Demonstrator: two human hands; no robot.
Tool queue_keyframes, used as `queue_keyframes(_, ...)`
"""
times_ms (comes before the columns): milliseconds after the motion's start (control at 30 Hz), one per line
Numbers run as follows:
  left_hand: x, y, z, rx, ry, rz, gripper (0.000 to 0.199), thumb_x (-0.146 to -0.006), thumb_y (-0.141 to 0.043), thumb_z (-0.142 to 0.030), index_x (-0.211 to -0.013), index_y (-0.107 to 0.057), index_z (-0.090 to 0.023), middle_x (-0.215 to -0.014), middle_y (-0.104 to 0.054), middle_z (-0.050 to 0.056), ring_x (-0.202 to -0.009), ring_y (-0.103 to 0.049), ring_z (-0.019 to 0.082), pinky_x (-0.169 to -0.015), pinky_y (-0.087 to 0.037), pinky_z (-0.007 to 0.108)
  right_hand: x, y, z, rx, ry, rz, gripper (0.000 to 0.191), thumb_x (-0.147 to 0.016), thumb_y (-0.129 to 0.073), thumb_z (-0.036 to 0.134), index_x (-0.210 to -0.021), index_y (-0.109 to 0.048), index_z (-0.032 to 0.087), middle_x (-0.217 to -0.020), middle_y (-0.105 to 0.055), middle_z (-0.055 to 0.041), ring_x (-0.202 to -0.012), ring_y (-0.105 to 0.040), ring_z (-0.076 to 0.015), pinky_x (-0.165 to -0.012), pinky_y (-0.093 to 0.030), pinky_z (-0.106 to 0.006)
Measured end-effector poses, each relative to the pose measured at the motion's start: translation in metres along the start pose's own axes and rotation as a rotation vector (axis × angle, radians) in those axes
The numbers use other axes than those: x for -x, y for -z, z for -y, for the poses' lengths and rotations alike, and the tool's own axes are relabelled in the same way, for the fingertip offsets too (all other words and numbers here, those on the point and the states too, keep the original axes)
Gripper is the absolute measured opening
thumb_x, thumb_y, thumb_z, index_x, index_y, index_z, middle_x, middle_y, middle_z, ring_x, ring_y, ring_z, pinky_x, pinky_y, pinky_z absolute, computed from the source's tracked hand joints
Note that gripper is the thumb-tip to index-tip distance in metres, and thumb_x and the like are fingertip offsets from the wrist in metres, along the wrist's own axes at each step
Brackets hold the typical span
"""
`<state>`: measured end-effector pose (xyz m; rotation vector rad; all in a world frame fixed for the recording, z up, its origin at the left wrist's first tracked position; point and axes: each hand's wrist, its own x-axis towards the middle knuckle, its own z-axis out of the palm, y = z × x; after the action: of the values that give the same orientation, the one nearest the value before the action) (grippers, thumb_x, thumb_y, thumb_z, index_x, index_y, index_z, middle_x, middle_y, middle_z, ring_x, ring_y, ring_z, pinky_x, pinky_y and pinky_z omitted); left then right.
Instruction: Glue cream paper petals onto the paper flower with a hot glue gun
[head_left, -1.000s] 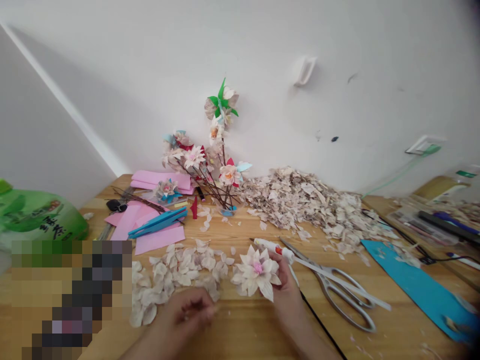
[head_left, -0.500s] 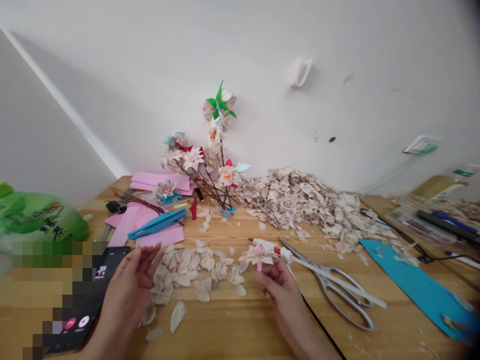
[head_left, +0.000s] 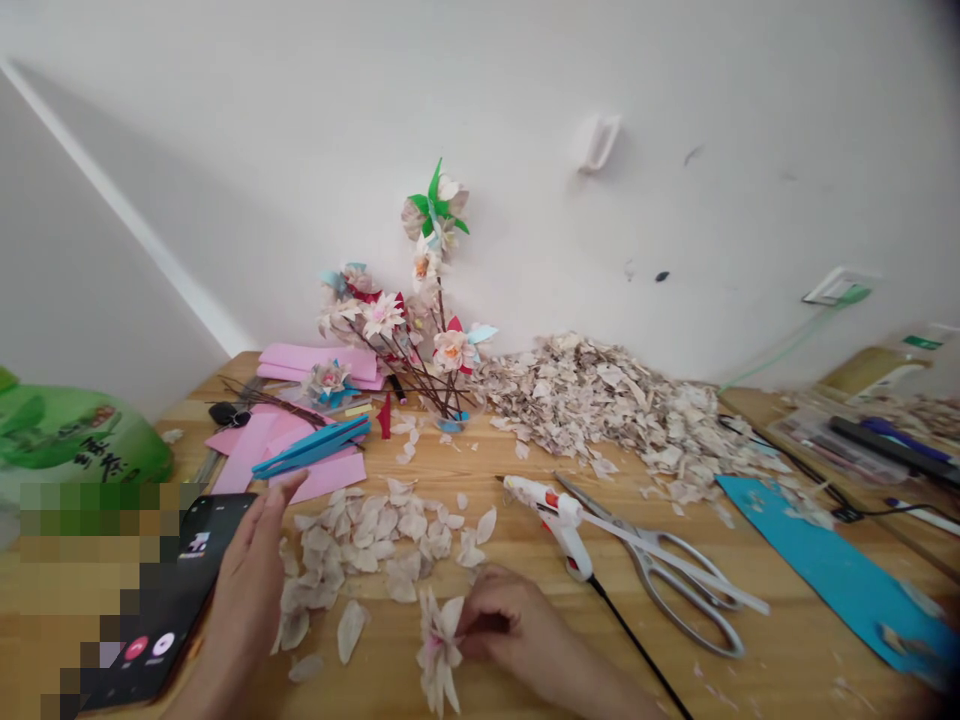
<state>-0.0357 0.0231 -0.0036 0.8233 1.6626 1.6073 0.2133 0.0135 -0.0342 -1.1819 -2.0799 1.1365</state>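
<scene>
"Flower (head_left: 439, 655): held where?"

"Grasped from behind in the right hand (head_left: 525, 635), low over the bench (head_left: 435, 465), pink middle (head_left: 436, 643) turned sideways. Exact grip hidden."

"And the left hand (head_left: 251, 580)?"

"Unclenched, fingers extended, with nothing visible in it. Near the phone (head_left: 176, 585); cannot tell whether touching."

"Done so far?"

"Pale pointed petals (head_left: 442, 690) set around the pink middle; looks nearly whole, as far as the side view shows. Probably finished, too: stemmed flowers (head_left: 384, 313) at the back."

"And left over?"

"Loose petals (head_left: 367, 535), spread beyond and between the hands, unattached. Glue gun (head_left: 559, 515) lying unheld. No stem visible on the held flower."

"Any writing?"

"Dark characters (head_left: 101, 458) on the green container (head_left: 82, 430), apparently 绿茶, 'green tea'. On the phone, a red call button (head_left: 136, 649), with captions too small to read. No legible brand on the glue gun."
</scene>
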Motion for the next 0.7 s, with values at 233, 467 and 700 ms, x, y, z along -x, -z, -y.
queue_keyframes(233,-0.006,0.002,0.019,-0.29,-0.251,0.148,0.026,-0.074,-0.053,-0.047,-0.065,-0.057,-0.023,-0.109,-0.066,0.009,-0.112,-0.053,0.03,-0.1,-0.032,0.045,-0.002,0.004,-0.004,0.112,0.108,0.102,0.023,-0.071,-0.068,0.009,-0.081,-0.072,0.028,-0.074,-0.067,0.0025,-0.08,-0.058,-0.0152,-0.073,-0.042,-0.022)
queue_keyframes(467,0.004,-0.003,0.023,-0.522,-0.465,0.198,0.053,-0.074,-0.059,-0.038,-0.122,-0.041,-0.024,-0.12,-0.058,0.012,-0.111,-0.054,0.028,-0.085,-0.046,0.044,0.004,0.028,0.008,0.252,-0.033,0.115,0.028,-0.065,-0.055,0.0,-0.082,-0.063,0.021,-0.085,-0.066,-0.0001,-0.083,-0.058,-0.0158,-0.075,-0.042,-0.023)
queue_keyframes(700,0.012,-0.004,0.015,-0.579,-0.394,0.247,0.055,-0.079,-0.05,-0.04,-0.127,-0.03,-0.02,-0.065,-0.061,0.001,-0.104,-0.059,0.03,-0.057,-0.052,0.034,0.008,0.038,0.01,0.24,-0.091,0.01,0.021,-0.074,-0.049,0.006,-0.087,-0.054,0.022,-0.09,-0.063,-0.0017,-0.085,-0.058,-0.0169,-0.075,-0.044,-0.027)
